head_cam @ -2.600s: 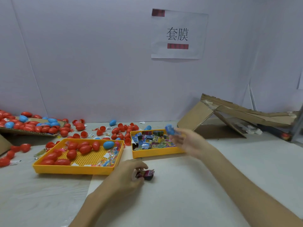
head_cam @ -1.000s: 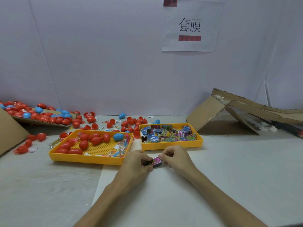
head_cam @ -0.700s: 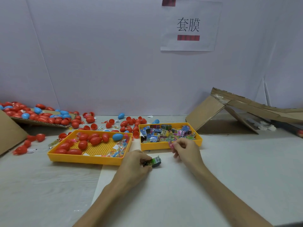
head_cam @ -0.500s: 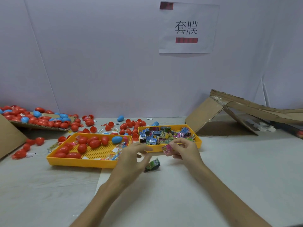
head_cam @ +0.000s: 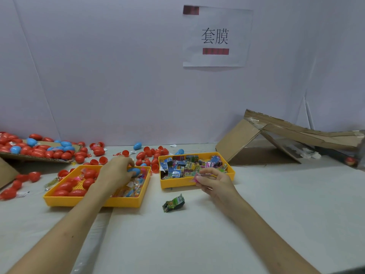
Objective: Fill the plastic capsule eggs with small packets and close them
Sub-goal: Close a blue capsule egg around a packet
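The pale worktop (head_cam: 276, 224) carries a collapsed cardboard box (head_cam: 237, 141) by its far right edge and two yellow trays toward the far edge, left of centre. The left tray (head_cam: 94, 201) holds glossy red eggs (head_cam: 65, 186) and one blue egg (head_cam: 135, 171). The right tray (head_cam: 177, 183) is heaped with small bright packets, print too fine to read. The left hand (head_cam: 115, 172) curls its fingers over the blue egg, hiding part of it. The right hand (head_cam: 215, 180), at the right tray's near rim, pinches a blurred pink packet (head_cam: 194, 177). A crumpled green packet (head_cam: 173, 202) lies alone nearer the front edge.
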`<state>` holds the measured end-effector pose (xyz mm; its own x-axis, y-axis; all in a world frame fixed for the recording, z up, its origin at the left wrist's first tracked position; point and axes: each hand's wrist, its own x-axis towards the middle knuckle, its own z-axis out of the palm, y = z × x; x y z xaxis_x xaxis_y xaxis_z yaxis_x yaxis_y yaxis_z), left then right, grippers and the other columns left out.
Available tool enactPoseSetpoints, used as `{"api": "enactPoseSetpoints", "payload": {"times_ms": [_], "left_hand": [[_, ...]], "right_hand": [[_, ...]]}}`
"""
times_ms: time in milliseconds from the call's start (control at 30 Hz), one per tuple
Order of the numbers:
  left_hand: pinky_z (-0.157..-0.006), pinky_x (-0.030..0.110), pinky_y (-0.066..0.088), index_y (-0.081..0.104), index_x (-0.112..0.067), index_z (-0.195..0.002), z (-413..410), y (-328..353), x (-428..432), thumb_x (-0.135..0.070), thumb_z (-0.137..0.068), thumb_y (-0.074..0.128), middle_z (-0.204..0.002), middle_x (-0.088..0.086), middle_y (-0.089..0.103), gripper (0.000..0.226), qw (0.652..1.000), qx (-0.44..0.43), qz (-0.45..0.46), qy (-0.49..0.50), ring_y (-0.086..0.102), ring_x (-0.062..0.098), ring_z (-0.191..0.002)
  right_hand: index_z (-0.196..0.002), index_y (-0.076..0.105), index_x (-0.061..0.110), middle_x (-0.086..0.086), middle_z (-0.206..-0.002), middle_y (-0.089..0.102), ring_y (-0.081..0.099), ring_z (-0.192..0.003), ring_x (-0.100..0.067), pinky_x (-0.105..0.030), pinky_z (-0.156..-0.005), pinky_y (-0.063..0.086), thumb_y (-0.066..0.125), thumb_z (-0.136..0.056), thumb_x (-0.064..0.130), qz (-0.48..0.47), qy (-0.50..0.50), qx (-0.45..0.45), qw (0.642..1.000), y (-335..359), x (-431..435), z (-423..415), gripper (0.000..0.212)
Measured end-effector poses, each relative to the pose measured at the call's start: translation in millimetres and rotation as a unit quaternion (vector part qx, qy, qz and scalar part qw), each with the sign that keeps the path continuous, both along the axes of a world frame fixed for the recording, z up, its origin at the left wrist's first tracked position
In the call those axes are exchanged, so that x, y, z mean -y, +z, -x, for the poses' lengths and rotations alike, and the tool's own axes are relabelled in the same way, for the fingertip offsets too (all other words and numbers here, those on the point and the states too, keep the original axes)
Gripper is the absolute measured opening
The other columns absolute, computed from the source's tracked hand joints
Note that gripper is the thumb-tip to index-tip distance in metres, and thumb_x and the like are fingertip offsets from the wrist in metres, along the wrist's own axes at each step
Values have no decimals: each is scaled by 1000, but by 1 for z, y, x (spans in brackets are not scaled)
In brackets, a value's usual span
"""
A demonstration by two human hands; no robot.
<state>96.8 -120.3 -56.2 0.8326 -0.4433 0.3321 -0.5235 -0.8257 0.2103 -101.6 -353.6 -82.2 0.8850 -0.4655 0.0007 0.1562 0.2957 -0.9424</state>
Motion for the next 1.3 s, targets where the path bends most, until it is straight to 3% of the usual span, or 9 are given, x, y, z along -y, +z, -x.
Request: {"api": "enactPoseSetpoints", "payload": {"times_ms": [233, 467, 567, 667, 800, 967, 1067, 1167, 1300], "left_hand": [[-86, 31, 54, 71, -8, -120, 8, -9, 9, -6, -91, 70, -120, 11, 65, 29, 998, -13, 62, -10, 62, 25, -103], [-76, 29, 52, 73, -12, -117, 16, -7, 4, -16, -92, 72, -110, 6, 69, 25, 996, 66, 65, -20, 60, 19, -91], [-80, 30, 54, 68, -7, -117, 30, -1, 7, -14, -92, 71, -111, 8, 64, 26, 979, 63, 179, -74, 61, 20, -91], [-79, 23, 58, 66, -13, -115, 60, 8, 19, -15, -93, 70, -115, 2, 58, 23, 934, 11, 328, -144, 66, 15, -91], [-74, 27, 57, 65, -35, -107, 102, 2, 36, -15, -95, 67, -107, -14, 63, 24, 890, -124, 396, -191, 64, 10, -92], [-51, 13, 42, 72, -32, -99, 118, -8, 45, -4, -103, 38, -95, 0, 63, 45, 830, -279, 437, -206, 52, 12, -69], [-46, 15, 36, 67, -37, -104, 121, -12, 44, -21, -108, 40, -89, 3, 58, 32, 832, -295, 430, -191, 46, 13, -62], [-47, 20, 36, 65, -38, -119, 119, -12, 40, -36, -101, 54, -87, 3, 57, 21, 798, -355, 443, -202, 47, 12, -61], [-51, 15, 43, 75, -41, -94, 115, -13, 35, -45, -84, 69, -77, -13, 66, 12, 827, -308, 413, -225, 57, 1, -62]], "right_hand": [[-89, 76, 10, -7, -79, 73, 68, -65, -13, -20, -58, 53, 81, -72, 22, -6, 5, -15, 1000, -3, 3, -1, 21], [-82, 78, 14, -3, -74, 68, 60, -61, -11, -21, -59, 50, 85, -65, 21, 38, 0, -7, 999, -2, 4, -1, 19], [-81, 79, 14, -2, -73, 65, 53, -60, -12, -23, -58, 48, 83, -75, 13, 75, -5, -1, 997, -3, 4, -2, 7], [-80, 80, 16, -3, -73, 69, 51, -58, -11, -23, -56, 46, 80, -81, 10, 138, -2, 18, 990, -2, 2, -2, 6], [-83, 78, 17, 3, -72, 72, 60, -63, -7, -19, -58, 48, 77, -84, 4, 209, 8, 41, 977, 4, -3, -1, 13], [-89, 77, 19, -1, -83, 75, 69, -79, -11, -19, -67, 51, 79, -81, 2, 250, 41, 82, 964, 23, -11, -4, 19], [-89, 78, 26, -9, -86, 72, 66, -79, -15, -24, -63, 50, 81, -80, 5, 242, 45, 91, 965, 30, -15, -8, 23], [-94, 77, 28, -12, -91, 71, 67, -83, -19, -26, -68, 52, 80, -80, 5, 219, 67, 96, 969, 26, -21, -8, 26], [-95, 76, 26, -1, -81, 70, 63, -73, -12, -26, -66, 49, 80, -72, 15, 194, 103, 86, 972, 13, -32, -7, 26]]}}
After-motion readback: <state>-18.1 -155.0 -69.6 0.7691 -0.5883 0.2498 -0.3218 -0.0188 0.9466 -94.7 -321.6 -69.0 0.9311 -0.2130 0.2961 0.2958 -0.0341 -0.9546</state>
